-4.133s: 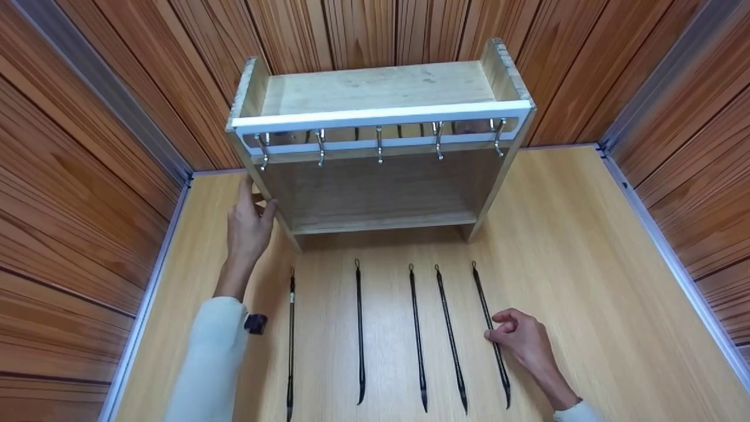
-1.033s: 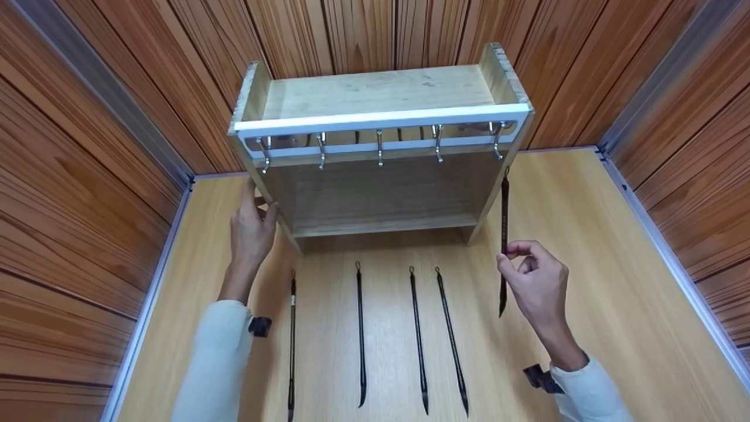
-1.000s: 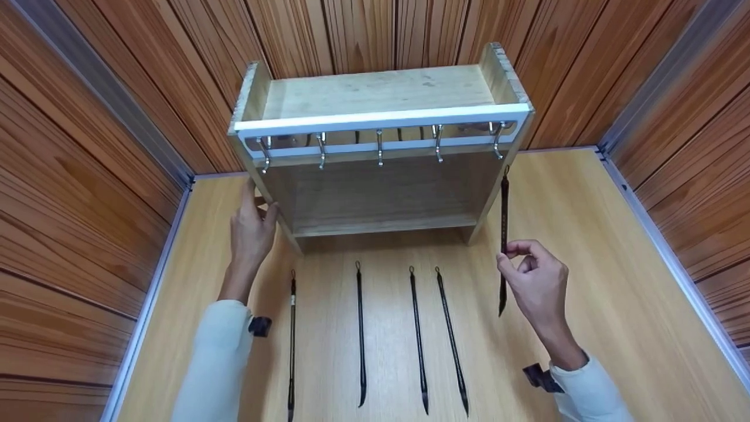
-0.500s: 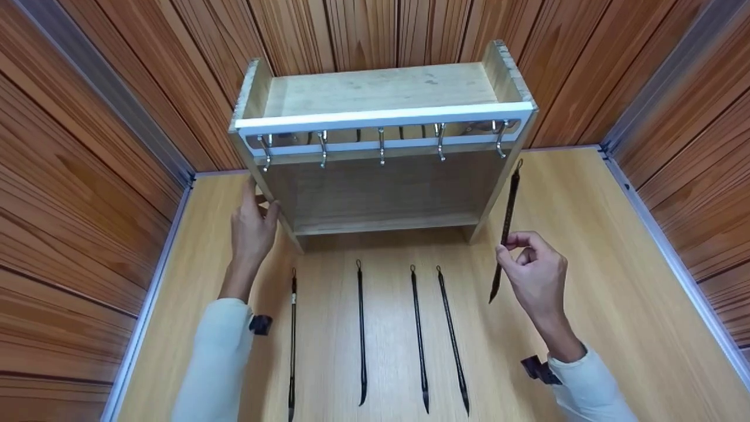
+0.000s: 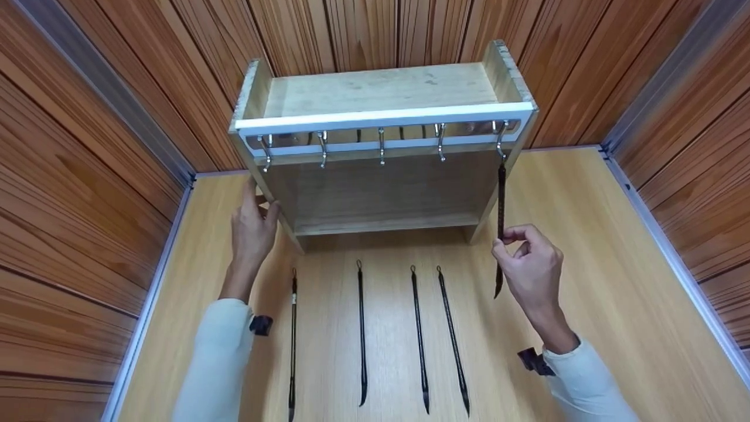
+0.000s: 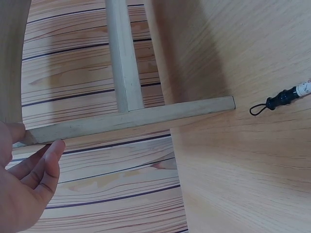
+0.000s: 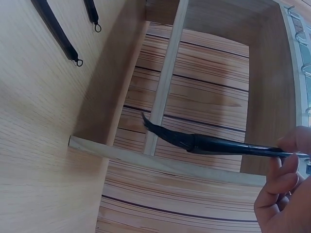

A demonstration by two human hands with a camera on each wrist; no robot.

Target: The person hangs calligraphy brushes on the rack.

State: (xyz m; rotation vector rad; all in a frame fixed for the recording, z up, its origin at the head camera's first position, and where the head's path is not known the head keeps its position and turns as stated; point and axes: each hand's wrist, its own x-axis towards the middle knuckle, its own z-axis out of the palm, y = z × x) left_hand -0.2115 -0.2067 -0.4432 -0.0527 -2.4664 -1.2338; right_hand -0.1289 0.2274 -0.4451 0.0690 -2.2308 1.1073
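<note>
My right hand (image 5: 533,264) pinches a dark calligraphy brush (image 5: 501,202) between thumb and forefinger. The brush hangs upright, bristles down, its upper end right at the tip of the rightmost metal hook (image 5: 500,142). In the right wrist view its black, slightly bent bristle tip (image 7: 167,135) points across the shelf opening. My left hand (image 5: 252,225) grips the left side panel of a wooden shelf (image 5: 375,91), thumb and fingers on either side of its edge (image 6: 146,116). On the table lie several more brushes, among them one with a white label (image 5: 293,340) and one with a curved tip (image 5: 362,334).
A white rail (image 5: 381,117) along the shelf's upper front carries several metal hooks; the others bear nothing. Wood-patterned walls (image 5: 76,193) close in the light wooden table (image 5: 592,281) behind and on both sides, with grey metal strips along their corners.
My right hand has lifted the rightmost brush off the table and up to the right hook. Just before now it tilted right, then swung back upright under the hook. My left hand stays put.
</note>
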